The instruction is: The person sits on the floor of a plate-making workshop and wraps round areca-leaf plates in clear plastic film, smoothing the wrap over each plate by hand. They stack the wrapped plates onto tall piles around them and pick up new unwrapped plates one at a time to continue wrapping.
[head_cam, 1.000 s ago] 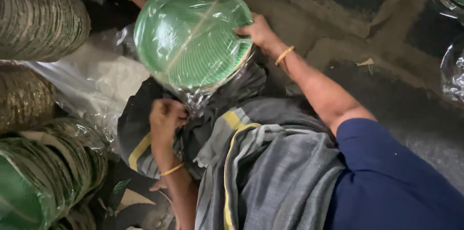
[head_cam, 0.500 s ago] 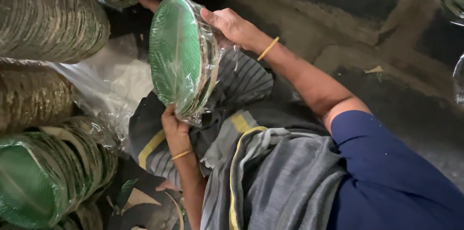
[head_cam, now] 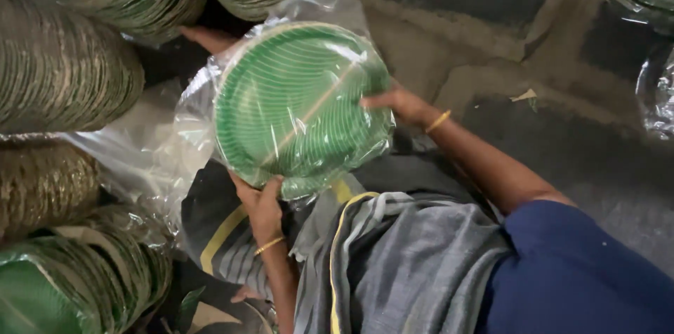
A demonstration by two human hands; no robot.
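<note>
A stack of green plates (head_cam: 298,106), wrapped in a clear plastic bag (head_cam: 189,120), is held up over the lap between both hands. The stack is turned so that its round green face is presented to the camera, tilted slightly up and to the left; its axis, running through the plates, points roughly toward the viewer, and little of its depth can be seen. A thin pale strip crosses the face on a slant from lower left to upper right. The left hand (head_cam: 261,202) is clamped on the lower rim, with fingers against the face and the thumb beneath. The right hand (head_cam: 397,102) is pressed against the right rim, its fingers closed on the wrapped edge; how far they reach behind cannot be told. A gold bangle is worn on each wrist. Loose bag plastic is bunched above the stack and trails off to the left. Grey striped cloth (head_cam: 393,264) with a yellow border lies over the lap below. Larger wrapped rolls of plates (head_cam: 63,74) are stacked along the left edge of the floor (head_cam: 562,137), and more lie in the top right corner.
</note>
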